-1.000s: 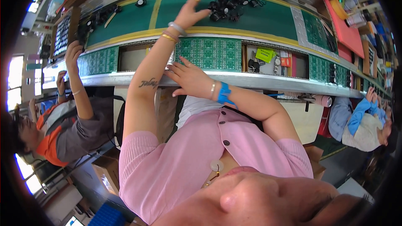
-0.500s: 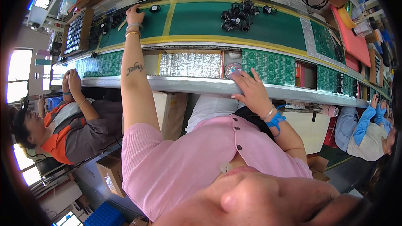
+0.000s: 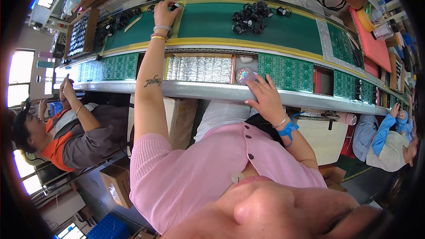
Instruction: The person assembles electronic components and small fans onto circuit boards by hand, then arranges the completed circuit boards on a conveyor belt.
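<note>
My left hand [image 3: 166, 15] reaches to the far side of the green belt, its fingers bent round a small black component with a pale round face [image 3: 176, 6]. A second black component [image 3: 151, 8] lies just left of that hand, partly hidden. My right hand [image 3: 265, 95] rests on the metal front rail with fingers spread and holds nothing. Its fingertips are at a round glittery disc [image 3: 245, 75] in the track. A pile of black components with wires [image 3: 251, 17] sits on the belt to the right, with a single one [image 3: 283, 11] beside it.
Green circuit boards [image 3: 285, 73] line the track, with a silvery foil-covered panel [image 3: 200, 68] between them. More components, a thin stick [image 3: 133, 24] and a filled box [image 3: 83, 33] are at the left. Co-workers sit on both sides; one [image 3: 84, 128] wears orange and grey.
My left hand has moved right along the belt to the pale-faced component, which sits further right than before. The boards have shifted slightly right. My right hand stays nearly still.
</note>
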`<state>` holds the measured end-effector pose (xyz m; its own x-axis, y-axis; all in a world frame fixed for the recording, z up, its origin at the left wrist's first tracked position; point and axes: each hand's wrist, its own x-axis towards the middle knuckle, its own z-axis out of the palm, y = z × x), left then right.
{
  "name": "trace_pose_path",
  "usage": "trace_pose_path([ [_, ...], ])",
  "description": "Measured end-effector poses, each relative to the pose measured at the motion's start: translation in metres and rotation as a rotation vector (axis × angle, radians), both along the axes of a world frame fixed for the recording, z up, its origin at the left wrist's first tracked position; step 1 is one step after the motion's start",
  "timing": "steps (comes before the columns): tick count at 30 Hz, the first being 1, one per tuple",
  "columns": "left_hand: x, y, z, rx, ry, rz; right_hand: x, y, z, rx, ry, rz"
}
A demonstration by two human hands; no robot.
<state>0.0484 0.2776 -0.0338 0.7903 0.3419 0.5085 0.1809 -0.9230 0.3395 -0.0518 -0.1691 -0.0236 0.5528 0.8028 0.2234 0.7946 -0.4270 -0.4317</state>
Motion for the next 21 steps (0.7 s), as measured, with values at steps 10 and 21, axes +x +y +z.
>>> trace_pose_path([
  [10, 0.002, 0.110, -0.036, -0.144, -0.325, 0.151, -0.003, 0.002, -0.004, -0.002, -0.049, -0.016],
  [21, 0.023, -0.009, -0.013, -0.144, -0.073, -0.518, -0.004, 0.003, -0.002, -0.015, -0.049, -0.045],
])
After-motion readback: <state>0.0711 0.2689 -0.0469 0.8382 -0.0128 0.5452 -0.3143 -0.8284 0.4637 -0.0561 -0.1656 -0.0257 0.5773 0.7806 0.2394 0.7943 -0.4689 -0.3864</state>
